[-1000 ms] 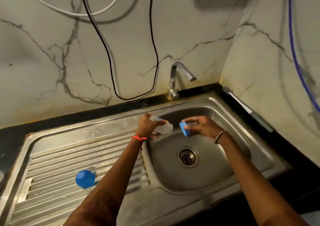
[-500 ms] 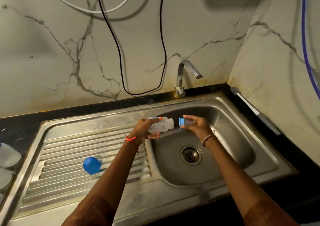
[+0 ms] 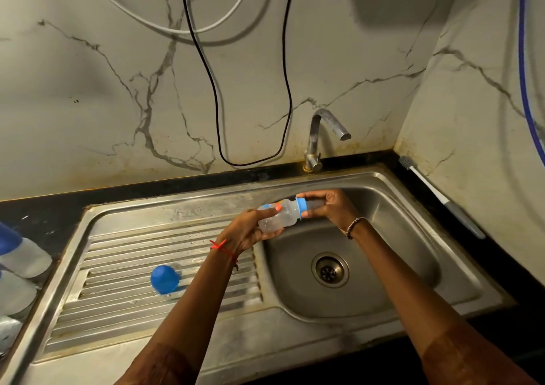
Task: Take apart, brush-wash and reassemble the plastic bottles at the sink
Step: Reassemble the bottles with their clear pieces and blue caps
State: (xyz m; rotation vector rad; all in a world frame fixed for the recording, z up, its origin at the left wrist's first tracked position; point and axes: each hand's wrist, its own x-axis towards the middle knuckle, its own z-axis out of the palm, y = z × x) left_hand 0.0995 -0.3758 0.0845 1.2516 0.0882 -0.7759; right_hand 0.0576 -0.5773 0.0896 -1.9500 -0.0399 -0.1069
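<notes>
Gripping bottle [image 3: 278, 219] sideways, left hand [image 3: 246, 233] | right hand [image 3: 334, 207] grip pinching blue collar [image 3: 301, 207]

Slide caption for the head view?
Left hand holds clear bottle, right hand grips its blue collar over the sink; blue cap on drainboard.

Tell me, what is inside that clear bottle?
Through the clear bottle only droplets on its wall show. The left hand covers its base end, and the blue collar and right hand hide the neck.
</notes>
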